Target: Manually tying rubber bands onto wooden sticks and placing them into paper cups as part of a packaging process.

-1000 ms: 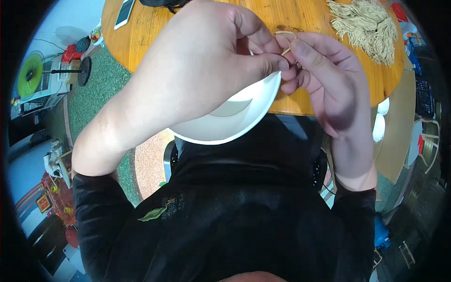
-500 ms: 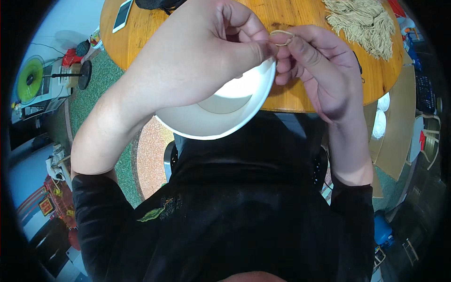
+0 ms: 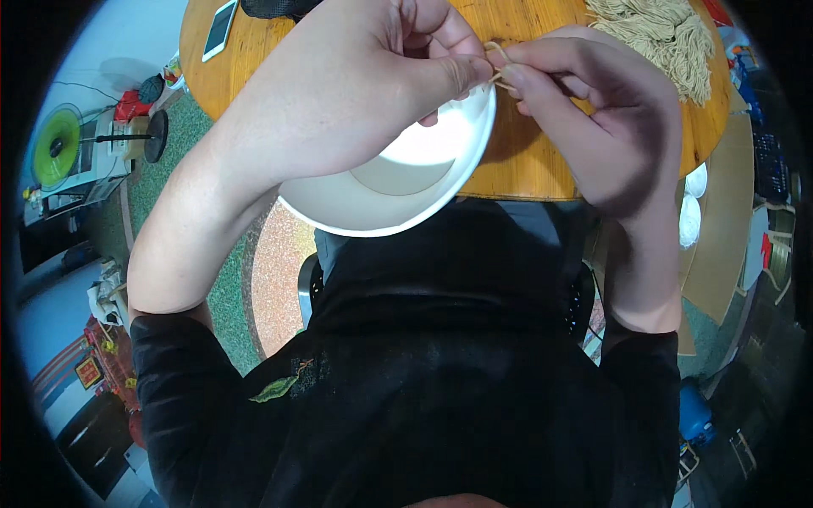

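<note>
We found the left hand (image 3: pixel 381 97) with thumb and forefinger drawn into a pinch on a thin tan cord (image 3: pixel 501 50), its other fingers curled and partly hidden from us. The right hand (image 3: pixel 627 114) pinched the same cord between thumb and forefinger, tips nearly meeting.

Key relation, as we read it: the cord bridged the narrow gap between both sets of fingertips, right of the left hand's tips, left of the right's. Neither hand was clearly nearer. Its visible part bent like a small loop, the upper strand slanting down to the right; we could not trace the ends.

The white bowl (image 3: pixel 432 201) showed below the left hand, reaching past the near edge of the wooden desk (image 3: pixel 542 173); we could not tell what supported it. Beyond the right hand, a heap of tan strands (image 3: pixel 656 41) lay on the desk; a phone (image 3: pixel 220 31) lay far left.
</note>
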Demonstrator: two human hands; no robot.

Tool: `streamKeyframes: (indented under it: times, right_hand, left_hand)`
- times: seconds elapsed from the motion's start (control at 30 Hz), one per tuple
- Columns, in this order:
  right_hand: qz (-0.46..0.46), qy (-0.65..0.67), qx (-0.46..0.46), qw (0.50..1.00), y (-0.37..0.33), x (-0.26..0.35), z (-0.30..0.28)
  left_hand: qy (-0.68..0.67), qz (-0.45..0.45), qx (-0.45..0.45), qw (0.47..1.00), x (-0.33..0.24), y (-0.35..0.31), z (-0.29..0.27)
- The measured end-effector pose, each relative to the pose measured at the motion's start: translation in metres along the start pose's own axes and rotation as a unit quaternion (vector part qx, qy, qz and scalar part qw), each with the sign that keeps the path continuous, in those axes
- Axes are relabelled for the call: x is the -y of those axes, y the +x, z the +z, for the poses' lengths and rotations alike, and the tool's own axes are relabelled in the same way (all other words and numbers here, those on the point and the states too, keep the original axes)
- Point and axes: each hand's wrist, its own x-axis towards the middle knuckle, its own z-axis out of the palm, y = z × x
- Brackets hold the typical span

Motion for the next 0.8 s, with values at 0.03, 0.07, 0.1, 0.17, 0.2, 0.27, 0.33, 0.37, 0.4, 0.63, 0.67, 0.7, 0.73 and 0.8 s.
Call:
streamKeyframes:
  times: [0.03, 0.07, 0.1, 0.17, 0.2, 0.27, 0.33, 0.37, 0.4, 0.63, 0.67, 0.7, 0.73, 0.8]
  right_hand:
    - [-0.040, -0.073, 0.025, 0.996, 0.002, 0.000, -0.003]
    - [-0.040, -0.073, 0.025, 0.996, 0.002, 0.000, -0.002]
    - [-0.032, -0.046, 0.007, 0.998, 0.003, 0.001, 0.001]
    - [-0.024, -0.017, -0.011, 1.000, 0.003, 0.001, 0.005]
    - [-0.046, -0.048, -0.016, 0.998, 0.003, 0.001, 0.005]
    - [-0.069, -0.080, -0.021, 0.994, 0.005, 0.000, 0.005]
    - [-0.127, -0.125, -0.048, 0.983, 0.007, -0.004, 0.006]
    - [-0.128, -0.125, -0.048, 0.983, 0.006, -0.004, 0.008]
    - [-0.147, -0.165, -0.068, 0.973, 0.006, -0.004, 0.011]
    - [-0.233, -0.154, -0.167, 0.945, 0.013, -0.012, 0.029]
    - [-0.233, -0.156, -0.167, 0.945, 0.011, -0.013, 0.029]
    - [-0.199, -0.134, -0.169, 0.956, 0.010, -0.013, 0.030]
    - [-0.166, -0.111, -0.170, 0.965, 0.009, -0.012, 0.032]
    - [-0.170, -0.090, -0.174, 0.966, 0.009, -0.018, 0.034]
  left_hand:
    - [0.008, -0.001, -0.005, 1.000, -0.001, -0.001, 0.001]
    - [0.008, -0.002, -0.005, 1.000, -0.001, -0.002, 0.002]
    - [-0.009, -0.005, -0.015, 1.000, -0.002, -0.003, 0.003]
    - [-0.025, -0.011, -0.025, 0.999, 0.001, -0.003, 0.004]
    - [-0.031, -0.003, -0.021, 0.999, 0.003, -0.004, 0.005]
    - [-0.037, 0.007, -0.018, 0.999, 0.002, -0.003, 0.004]
    - [0.014, 0.012, -0.025, 1.000, 0.001, -0.002, 0.003]
    - [0.015, 0.012, -0.025, 0.999, 0.001, -0.002, 0.003]
    - [0.030, 0.024, -0.019, 0.999, 0.002, -0.001, 0.003]
    - [0.025, 0.515, 0.087, 0.852, 0.057, 0.033, -0.016]
    - [0.024, 0.517, 0.088, 0.851, 0.041, 0.025, -0.012]
    - [0.003, 0.295, 0.018, 0.955, 0.018, 0.007, -0.006]
    - [-0.020, 0.055, -0.054, 0.997, 0.007, -0.005, -0.003]
    - [-0.031, 0.078, -0.058, 0.995, 0.011, -0.003, -0.003]
